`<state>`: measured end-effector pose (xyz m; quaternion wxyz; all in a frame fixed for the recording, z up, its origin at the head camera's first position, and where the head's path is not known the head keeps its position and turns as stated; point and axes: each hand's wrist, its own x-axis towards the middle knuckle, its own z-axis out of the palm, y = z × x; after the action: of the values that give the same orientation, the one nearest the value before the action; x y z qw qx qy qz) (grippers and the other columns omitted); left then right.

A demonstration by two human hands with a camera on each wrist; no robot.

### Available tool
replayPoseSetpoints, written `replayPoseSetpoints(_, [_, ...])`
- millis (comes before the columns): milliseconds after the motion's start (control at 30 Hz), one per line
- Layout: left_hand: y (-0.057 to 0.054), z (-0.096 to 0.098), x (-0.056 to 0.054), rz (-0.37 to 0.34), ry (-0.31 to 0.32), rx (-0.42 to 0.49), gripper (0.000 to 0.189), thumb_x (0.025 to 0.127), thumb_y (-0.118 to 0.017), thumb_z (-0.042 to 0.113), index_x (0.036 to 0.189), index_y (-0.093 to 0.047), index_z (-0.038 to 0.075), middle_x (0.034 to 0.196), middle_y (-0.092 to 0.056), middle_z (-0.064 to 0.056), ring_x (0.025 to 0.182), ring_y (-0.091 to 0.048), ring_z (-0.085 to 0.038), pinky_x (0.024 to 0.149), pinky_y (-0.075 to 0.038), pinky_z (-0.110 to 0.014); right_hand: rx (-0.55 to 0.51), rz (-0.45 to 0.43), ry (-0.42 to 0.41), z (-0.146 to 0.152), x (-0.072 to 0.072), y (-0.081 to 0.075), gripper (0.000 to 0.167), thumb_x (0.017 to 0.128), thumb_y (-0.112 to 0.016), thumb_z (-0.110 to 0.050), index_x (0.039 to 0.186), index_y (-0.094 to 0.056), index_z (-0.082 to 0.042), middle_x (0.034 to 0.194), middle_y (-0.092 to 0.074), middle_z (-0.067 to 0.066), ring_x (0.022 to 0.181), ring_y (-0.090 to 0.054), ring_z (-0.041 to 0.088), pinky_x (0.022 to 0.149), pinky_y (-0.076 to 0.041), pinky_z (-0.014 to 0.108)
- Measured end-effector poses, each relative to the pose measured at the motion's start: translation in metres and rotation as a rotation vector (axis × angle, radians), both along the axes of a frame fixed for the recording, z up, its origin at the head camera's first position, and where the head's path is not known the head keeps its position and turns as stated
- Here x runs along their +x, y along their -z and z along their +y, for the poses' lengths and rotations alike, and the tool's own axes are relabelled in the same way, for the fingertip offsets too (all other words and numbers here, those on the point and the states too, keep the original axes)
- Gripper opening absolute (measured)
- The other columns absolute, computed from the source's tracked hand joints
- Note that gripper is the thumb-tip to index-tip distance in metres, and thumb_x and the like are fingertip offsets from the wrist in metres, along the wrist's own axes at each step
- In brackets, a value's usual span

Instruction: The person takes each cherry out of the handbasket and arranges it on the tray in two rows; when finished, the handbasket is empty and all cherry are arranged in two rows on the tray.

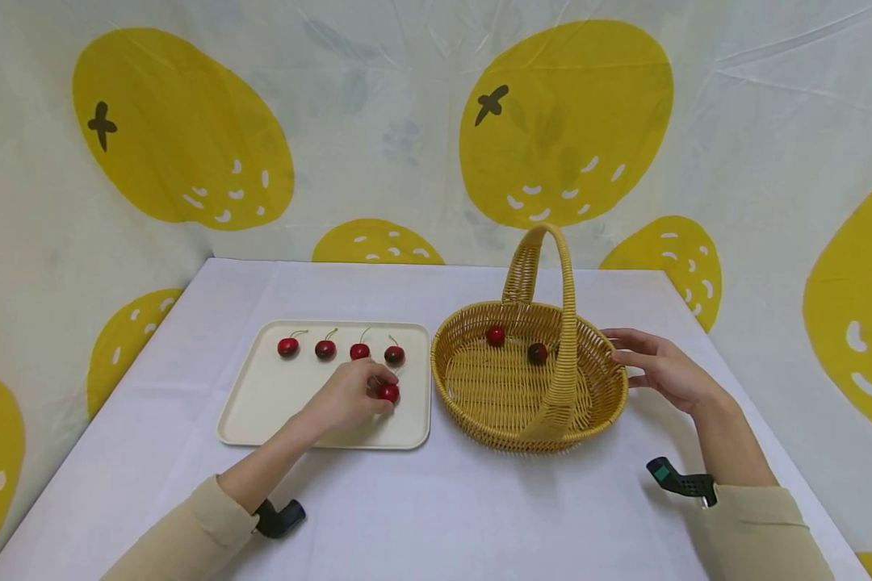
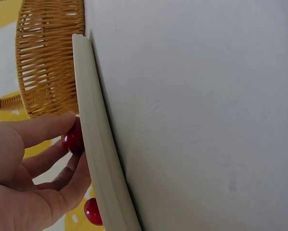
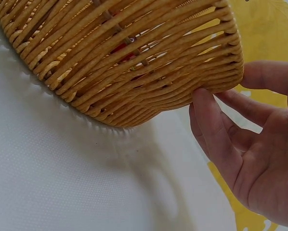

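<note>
My left hand [image 1: 352, 394] is over the cream tray [image 1: 250, 420], pinching a red cherry [image 1: 388, 392] between thumb and fingertips. The left wrist view shows that cherry [image 2: 74, 137] at the fingertips, just behind the tray's edge [image 2: 98, 120]. My right hand [image 1: 664, 371] holds the right end of the yellow wicker basket [image 1: 443, 387], thumb and fingers at its rim. From the right wrist, fingertips [image 3: 204, 98] lie against the basket's woven outer wall [image 3: 149, 82]. Inside the basket are two cherries, one bright red [image 1: 496, 336] and one darker [image 1: 538, 353].
Several stemmed cherries, such as the leftmost cherry [image 1: 287, 347], form a row along the tray's far side. The basket's tall arched handle [image 1: 568, 323] rises over its middle. A white cloth [image 1: 480, 516] covers the table, and a fruit-print curtain [image 1: 378, 121] hangs behind it.
</note>
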<state>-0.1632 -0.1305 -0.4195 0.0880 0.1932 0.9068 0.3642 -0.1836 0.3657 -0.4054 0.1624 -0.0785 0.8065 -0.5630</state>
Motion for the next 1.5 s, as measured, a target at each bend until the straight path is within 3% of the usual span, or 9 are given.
replayPoseSetpoints(333, [-0.002, -0.001, -0.001, -0.009, 0.029, -0.001, 0.033, 0.079, -0.086, 0.000, 0.110, -0.075, 0.001, 0.092, -0.066, -0.001, 0.084, -0.064, -0.016, 0.077, -0.054, -0.032, 0.003, 0.001, -0.002, 0.001, -0.001, 0.001, 0.055, 0.107, -0.057, -0.024, 0.151, -0.039, 0.004, 0.132, -0.057, -0.005, 0.110, -0.062, 0.010, 0.086, -0.057, 0.038])
replayPoseSetpoints(567, [-0.003, -0.002, -0.001, -0.022, 0.017, -0.011, 0.036, 0.079, -0.087, 0.001, 0.112, -0.075, 0.004, 0.094, -0.066, 0.001, 0.086, -0.063, -0.016, 0.078, -0.054, -0.032, 0.002, 0.010, -0.001, 0.000, 0.000, -0.001, 0.055, 0.107, -0.056, -0.023, 0.151, -0.039, 0.004, 0.134, -0.056, -0.002, 0.109, -0.062, 0.010, 0.085, -0.058, 0.038])
replayPoseSetpoints(833, [-0.014, -0.004, -0.003, -0.001, -0.005, -0.043, 0.035, 0.082, -0.086, 0.007, 0.116, -0.074, 0.008, 0.108, -0.067, -0.004, 0.098, -0.063, -0.023, 0.088, -0.054, -0.040, 0.001, 0.006, 0.006, 0.000, 0.000, -0.001, 0.054, 0.107, -0.056, -0.023, 0.151, -0.039, 0.003, 0.134, -0.055, -0.001, 0.109, -0.062, 0.010, 0.084, -0.058, 0.038])
replayPoseSetpoints(1067, [-0.026, 0.005, -0.013, 0.091, 0.045, -0.010, 0.030, 0.089, -0.080, 0.011, 0.117, -0.073, 0.004, 0.112, -0.068, -0.009, 0.101, -0.063, -0.028, 0.088, -0.053, -0.041, -0.005, 0.006, 0.001, 0.000, 0.000, -0.001, 0.054, 0.107, -0.055, -0.022, 0.151, -0.039, 0.005, 0.135, -0.055, 0.000, 0.109, -0.062, 0.010, 0.084, -0.058, 0.038])
replayPoseSetpoints(1300, [-0.036, 0.027, -0.024, 0.186, 0.094, 0.075, 0.027, 0.094, -0.075, 0.012, 0.120, -0.070, 0.003, 0.115, -0.067, -0.014, 0.102, -0.064, -0.031, 0.087, -0.054, -0.042, -0.004, 0.015, -0.001, 0.000, 0.000, -0.001, 0.053, 0.107, -0.055, -0.021, 0.151, -0.039, 0.005, 0.135, -0.055, 0.001, 0.109, -0.061, 0.010, 0.083, -0.058, 0.038])
replayPoseSetpoints(1500, [-0.037, 0.049, -0.033, 0.286, 0.196, 0.157, 0.026, 0.095, -0.073, 0.007, 0.120, -0.069, 0.000, 0.116, -0.068, -0.013, 0.105, -0.064, -0.029, 0.089, -0.055, -0.043, 0.001, 0.005, 0.004, 0.000, 0.000, -0.002, 0.055, 0.108, -0.054, -0.021, 0.152, -0.037, 0.005, 0.139, -0.053, 0.007, 0.109, -0.061, 0.010, 0.083, -0.057, 0.038])
